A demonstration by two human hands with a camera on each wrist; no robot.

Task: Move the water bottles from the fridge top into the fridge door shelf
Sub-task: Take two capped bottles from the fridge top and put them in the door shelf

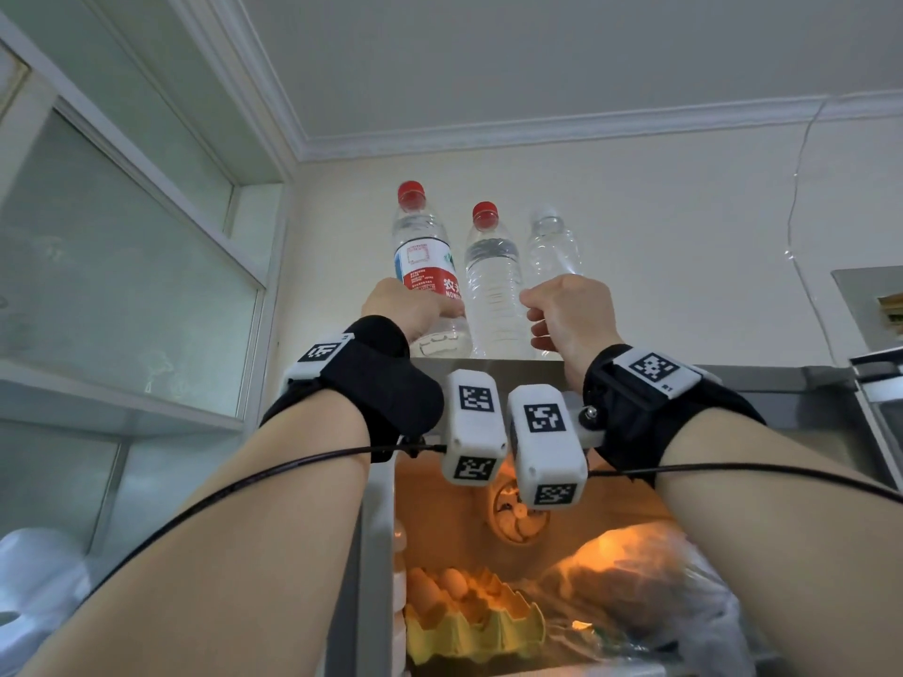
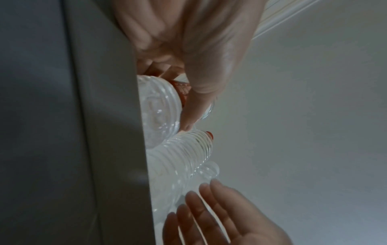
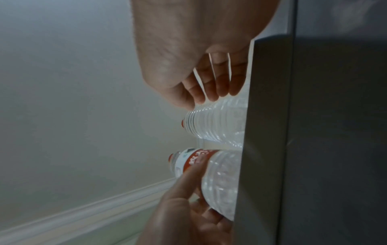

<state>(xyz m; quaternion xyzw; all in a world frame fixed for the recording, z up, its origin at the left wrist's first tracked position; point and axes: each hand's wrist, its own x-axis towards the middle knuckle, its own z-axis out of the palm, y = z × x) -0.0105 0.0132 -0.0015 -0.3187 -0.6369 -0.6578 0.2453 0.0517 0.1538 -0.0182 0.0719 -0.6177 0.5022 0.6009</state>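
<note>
Both our hands are raised to the fridge top [image 1: 488, 366] at the centre of the head view. Our left hand [image 1: 410, 305] wraps its thumb and fingers round the lower body of the labelled bottle [image 1: 425, 259], while our right hand [image 1: 569, 312] hangs half-curled, grasping nothing, its fingers [image 3: 211, 82] just beside the ribbed bottle [image 1: 491, 280]; whether they touch it we cannot tell. A third, clear bottle [image 1: 554, 246] stands behind the right hand, partly hidden. All three stand upright in a row along the front edge, long axes vertical and caps pointing toward the ceiling, directly above and ahead of our wrists. We judge the left hand better placed for the first lift. The door shelf is not clearly visible; we see only the lit fridge interior [image 1: 513, 554] in the lower middle of the frame.
</note>
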